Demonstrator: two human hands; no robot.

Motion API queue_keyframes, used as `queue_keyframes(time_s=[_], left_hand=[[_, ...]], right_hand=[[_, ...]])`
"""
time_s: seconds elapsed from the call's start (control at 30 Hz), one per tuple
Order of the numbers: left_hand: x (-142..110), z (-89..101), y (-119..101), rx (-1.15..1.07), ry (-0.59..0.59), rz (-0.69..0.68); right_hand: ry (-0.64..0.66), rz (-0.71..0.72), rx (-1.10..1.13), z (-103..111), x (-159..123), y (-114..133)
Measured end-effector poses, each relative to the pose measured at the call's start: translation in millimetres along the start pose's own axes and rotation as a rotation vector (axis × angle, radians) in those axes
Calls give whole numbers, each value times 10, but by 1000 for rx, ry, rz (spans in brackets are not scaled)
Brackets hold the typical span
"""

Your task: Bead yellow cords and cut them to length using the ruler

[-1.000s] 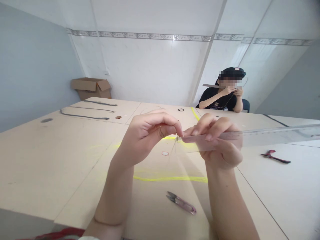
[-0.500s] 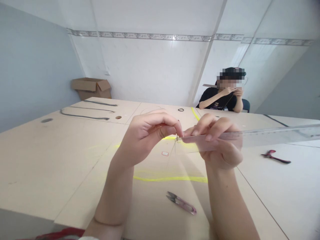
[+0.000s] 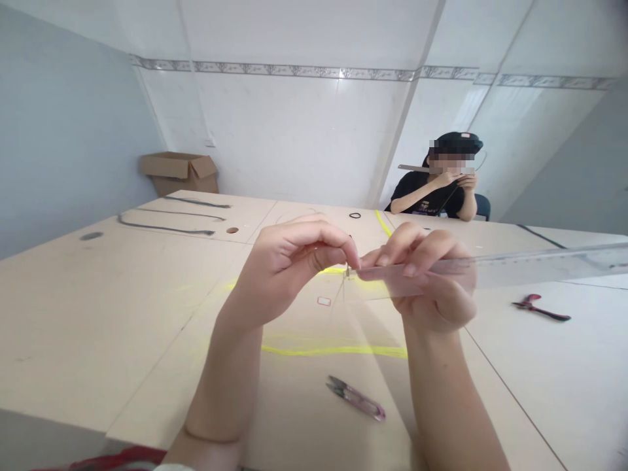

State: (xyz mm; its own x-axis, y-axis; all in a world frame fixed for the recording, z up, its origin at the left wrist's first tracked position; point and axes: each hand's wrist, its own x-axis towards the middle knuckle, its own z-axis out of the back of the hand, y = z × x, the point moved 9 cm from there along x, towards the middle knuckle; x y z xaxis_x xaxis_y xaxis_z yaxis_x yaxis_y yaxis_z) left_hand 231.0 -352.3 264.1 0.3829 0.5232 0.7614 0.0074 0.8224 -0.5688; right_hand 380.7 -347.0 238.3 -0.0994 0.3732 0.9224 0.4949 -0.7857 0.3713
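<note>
One clear ruler (image 3: 540,265) | right hand (image 3: 432,278) clamps it, probably for steadiness | left hand (image 3: 292,271) pinches tiny piece (image 3: 348,270) beside its end

Flat beige tabletop (image 3: 98,327): smooth, matt. Long clear plastic ruler (image 3: 530,267): glossy. Slim pinkish-grey metal snips (image 3: 357,398) near front edge: shiny. Open brown cardboard box (image 3: 169,167): matt.

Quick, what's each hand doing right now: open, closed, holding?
Left hand: closed, pinching a tiny item, too small to identify.
Right hand: closed, holding the clear ruler.
</note>
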Motion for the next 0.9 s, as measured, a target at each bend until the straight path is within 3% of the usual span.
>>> queue_keyframes(time_s=[0.9], left_hand=[[-4, 6, 19, -17, -4, 12]], right_hand=[[-3, -11, 10, 5, 1, -12]])
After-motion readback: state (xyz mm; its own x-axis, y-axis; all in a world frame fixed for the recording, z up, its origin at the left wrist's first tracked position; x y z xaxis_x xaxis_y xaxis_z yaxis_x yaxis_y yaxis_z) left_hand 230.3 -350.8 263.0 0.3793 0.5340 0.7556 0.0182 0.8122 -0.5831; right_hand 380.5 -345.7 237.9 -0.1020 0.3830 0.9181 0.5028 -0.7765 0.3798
